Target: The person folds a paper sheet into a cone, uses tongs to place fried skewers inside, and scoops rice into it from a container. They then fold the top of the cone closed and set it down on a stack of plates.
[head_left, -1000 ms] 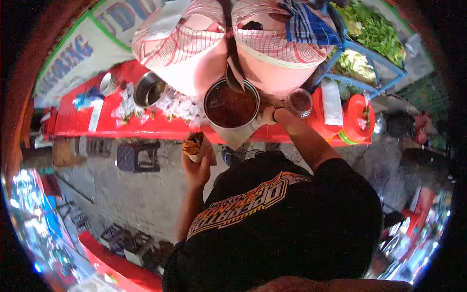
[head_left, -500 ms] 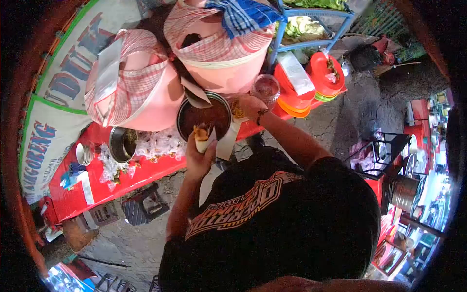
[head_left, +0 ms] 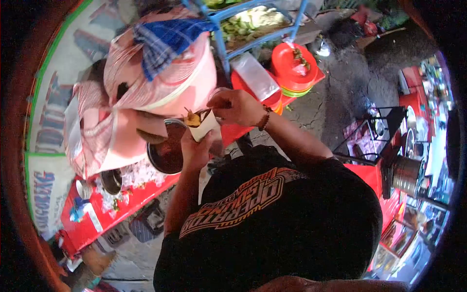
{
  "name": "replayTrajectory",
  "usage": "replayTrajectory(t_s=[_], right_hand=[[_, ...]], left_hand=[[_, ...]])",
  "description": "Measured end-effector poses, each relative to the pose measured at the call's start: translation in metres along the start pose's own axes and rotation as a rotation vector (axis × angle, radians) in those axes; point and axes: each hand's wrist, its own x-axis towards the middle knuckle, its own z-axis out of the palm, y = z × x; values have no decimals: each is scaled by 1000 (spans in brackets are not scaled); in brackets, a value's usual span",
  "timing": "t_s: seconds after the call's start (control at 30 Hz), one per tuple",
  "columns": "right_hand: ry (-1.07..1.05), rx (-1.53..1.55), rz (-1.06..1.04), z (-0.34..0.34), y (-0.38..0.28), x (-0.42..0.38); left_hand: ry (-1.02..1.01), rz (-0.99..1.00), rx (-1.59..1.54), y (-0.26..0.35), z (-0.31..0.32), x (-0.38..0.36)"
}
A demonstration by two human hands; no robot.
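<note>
A cone of pale paper [head_left: 208, 127] with yellow-brown food [head_left: 193, 119] showing at its mouth is gripped in my left hand [head_left: 195, 151]. Close beside the cone's upper right edge is my right hand [head_left: 242, 109], its fingers curled and pinched together. Whatever may be between those fingertips is hidden. Just left of my left hand sits a metal pot [head_left: 171, 146] with dark reddish-brown contents. A flat utensil [head_left: 152, 127] projects over the pot's rim.
Two pink tubs [head_left: 197, 78] draped with checked cloths stand behind; a blue cloth [head_left: 170, 44] lies on one. Red plates [head_left: 292, 63] and a clear plastic packet [head_left: 255, 75] are rightward, near a blue rack [head_left: 221, 46] of vegetables. Small bags [head_left: 138, 173] lie on the red table [head_left: 129, 207].
My right hand has left the container of orange-brown bits and come to the paper cone. My left hand has raised the cone slightly. The view has swung right, shifting the tubs and pot leftward.
</note>
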Motion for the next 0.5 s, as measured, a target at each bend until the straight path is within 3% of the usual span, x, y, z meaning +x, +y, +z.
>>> replayTrajectory(t_s=[0.03,0.1,0.13,0.2,0.27,0.33,0.4,0.5], right_hand=[[16,3,2,-5,18,-1],[36,-9,-244,-12,51,2],[29,5,-248,-19,60,0],[17,671,-141,-42,68,-12],[41,1438,137,-85,28,-16],[-9,1289,24,-110,11,-22],[-41,1139,-81,-124,-3,-33],[-83,662,-78,-148,-26,-45]], left_hand=[[-59,-62,-41,3,5,4],[-124,-111,27,-5,13,14],[-170,-159,90,-7,15,18],[-187,-210,189,11,28,36],[-290,-93,335,8,34,53],[-361,-107,341,1,40,71],[-356,195,549,-7,52,83],[-416,181,672,19,74,102]])
